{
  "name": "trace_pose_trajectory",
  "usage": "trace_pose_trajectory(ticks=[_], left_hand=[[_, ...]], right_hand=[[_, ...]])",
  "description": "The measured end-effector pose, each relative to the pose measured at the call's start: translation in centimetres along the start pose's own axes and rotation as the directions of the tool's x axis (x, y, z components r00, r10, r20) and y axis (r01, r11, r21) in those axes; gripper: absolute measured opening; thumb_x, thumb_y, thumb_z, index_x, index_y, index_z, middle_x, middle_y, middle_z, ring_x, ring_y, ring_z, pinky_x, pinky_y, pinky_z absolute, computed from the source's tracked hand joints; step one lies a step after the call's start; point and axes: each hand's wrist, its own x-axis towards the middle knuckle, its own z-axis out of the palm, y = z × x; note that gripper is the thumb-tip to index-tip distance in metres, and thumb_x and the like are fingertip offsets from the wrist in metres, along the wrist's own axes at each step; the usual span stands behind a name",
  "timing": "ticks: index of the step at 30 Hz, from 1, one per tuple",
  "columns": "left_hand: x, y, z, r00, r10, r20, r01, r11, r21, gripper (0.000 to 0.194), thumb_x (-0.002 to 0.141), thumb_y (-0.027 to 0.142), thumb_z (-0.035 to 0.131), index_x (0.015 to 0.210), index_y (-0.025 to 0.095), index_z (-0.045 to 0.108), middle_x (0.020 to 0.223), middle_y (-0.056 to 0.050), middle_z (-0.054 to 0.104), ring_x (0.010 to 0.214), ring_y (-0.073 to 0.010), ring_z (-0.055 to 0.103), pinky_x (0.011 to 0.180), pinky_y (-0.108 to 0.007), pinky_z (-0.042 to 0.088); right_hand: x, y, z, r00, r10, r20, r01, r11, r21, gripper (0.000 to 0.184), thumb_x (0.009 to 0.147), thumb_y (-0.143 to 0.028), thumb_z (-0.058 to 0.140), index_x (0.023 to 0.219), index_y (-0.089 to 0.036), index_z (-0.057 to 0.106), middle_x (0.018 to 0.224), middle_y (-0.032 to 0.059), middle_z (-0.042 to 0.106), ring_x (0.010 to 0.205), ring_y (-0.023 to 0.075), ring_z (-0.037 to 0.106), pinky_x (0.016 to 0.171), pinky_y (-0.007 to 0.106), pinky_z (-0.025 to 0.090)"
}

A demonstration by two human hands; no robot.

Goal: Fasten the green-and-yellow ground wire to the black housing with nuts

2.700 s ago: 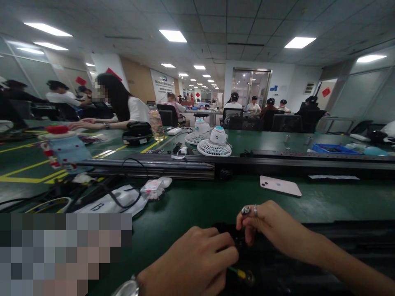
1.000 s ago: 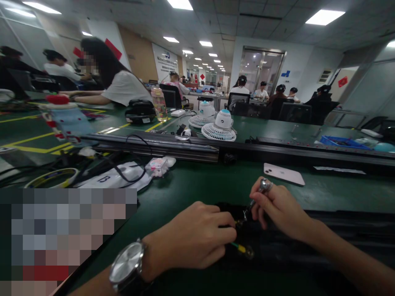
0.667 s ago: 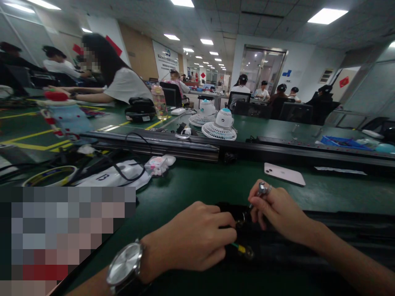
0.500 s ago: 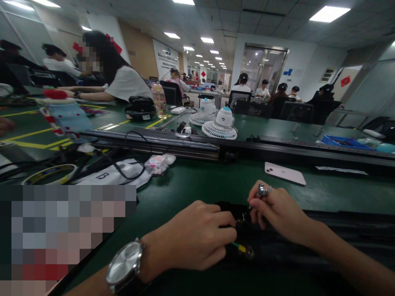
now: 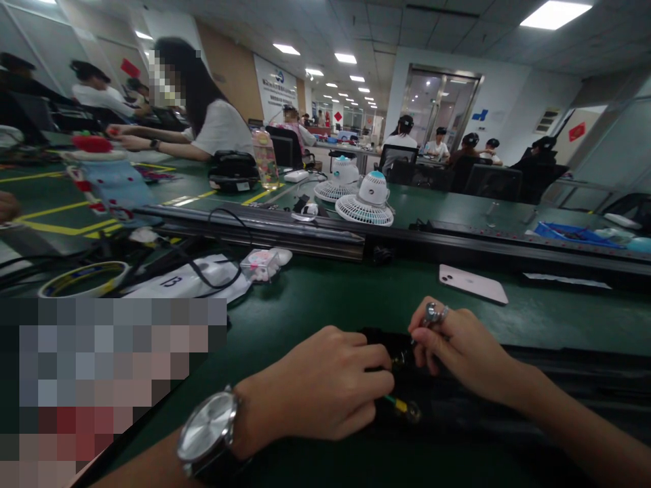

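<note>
My left hand (image 5: 325, 379), with a watch (image 5: 209, 427) on its wrist, is closed with the fingertips turned away, so its hold is hidden. Just past its knuckles, a small dark part with a shiny metal bit (image 5: 403, 358) lies between the two hands. My right hand (image 5: 452, 342) wears a ring and pinches thumb against forefinger right above that part; what it pinches is too small to name. From under my left fingers comes a green-and-yellow wire (image 5: 399, 404) ending in a ring-shaped metal terminal (image 5: 413, 412). Beneath both hands stretches a long black item (image 5: 569, 379).
A pale pink phone (image 5: 472, 284) lies beyond my right hand. Dark metal rails (image 5: 305, 237) cross the table, with two white fans (image 5: 365, 203) behind them. Left are a tape roll (image 5: 84, 280), cables and a white bag (image 5: 188, 281). A person (image 5: 213, 129) sits across the table.
The view has shifted slightly. Both hands stay almost in place, with my left hand a touch further right and up against the small part.
</note>
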Motion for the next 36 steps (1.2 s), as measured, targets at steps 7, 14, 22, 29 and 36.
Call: trace_pose_trajectory(ticks=[7, 14, 22, 29, 36], left_hand=[[-0.03, -0.06, 0.10, 1.000, -0.006, -0.003, 0.006, 1.000, -0.002, 0.001, 0.088, 0.020, 0.057, 0.089, 0.020, 0.058, 0.106, 0.000, 0.067, 0.080, -0.0157, 0.061, 0.059, -0.031, 0.043], [-0.12, -0.07, 0.27, 1.000, -0.001, -0.005, 0.001, 1.000, 0.026, 0.001, 0.089, 0.022, 0.056, 0.089, 0.021, 0.056, 0.105, 0.002, 0.067, 0.078, -0.0160, 0.060, 0.057, -0.031, 0.043], [-0.11, 0.04, 0.28, 1.000, -0.011, 0.009, 0.010, 1.000, 0.030, 0.003, 0.090, 0.024, 0.057, 0.091, 0.021, 0.056, 0.107, 0.002, 0.066, 0.078, -0.0162, 0.060, 0.058, -0.033, 0.043], [-0.10, 0.03, 0.19, 1.000, -0.012, 0.010, 0.012, 1.000, 0.018, 0.002, 0.090, 0.023, 0.058, 0.090, 0.021, 0.057, 0.106, 0.002, 0.067, 0.078, -0.0160, 0.060, 0.058, -0.032, 0.042], [-0.08, 0.00, 0.36, 1.000, -0.011, -0.011, 0.011, 1.000, 0.017, 0.002, 0.090, 0.022, 0.057, 0.089, 0.021, 0.056, 0.105, 0.001, 0.066, 0.077, -0.0155, 0.059, 0.057, -0.031, 0.041]], right_hand=[[0.18, -0.27, -0.21, 1.000, -0.028, -0.014, 0.027, 0.998, -0.062, 0.017, 0.105, -0.029, 0.048, 0.094, -0.020, 0.058, 0.067, -0.0028, 0.067, 0.052, 0.0120, 0.063, 0.051, 0.022, 0.045], [0.10, -0.26, -0.39, 0.998, -0.058, -0.021, 0.056, 0.994, -0.096, 0.021, 0.107, -0.029, 0.047, 0.093, -0.020, 0.059, 0.067, -0.0031, 0.067, 0.056, 0.0121, 0.065, 0.054, 0.022, 0.046], [0.03, -0.40, -0.42, 0.996, -0.060, -0.066, 0.055, 0.996, -0.068, 0.014, 0.104, -0.025, 0.053, 0.093, -0.021, 0.059, 0.066, -0.0036, 0.070, 0.057, 0.0135, 0.068, 0.056, 0.023, 0.048], [-0.10, -0.46, -0.46, 0.996, -0.064, -0.067, 0.060, 0.997, -0.056, 0.014, 0.103, -0.025, 0.053, 0.092, -0.021, 0.059, 0.065, -0.0033, 0.069, 0.058, 0.0140, 0.069, 0.056, 0.024, 0.049], [-0.08, -0.24, -0.48, 0.997, -0.042, -0.064, 0.036, 0.996, -0.085, 0.017, 0.105, -0.026, 0.049, 0.092, -0.020, 0.058, 0.068, -0.0020, 0.069, 0.059, 0.0140, 0.068, 0.057, 0.025, 0.049]])
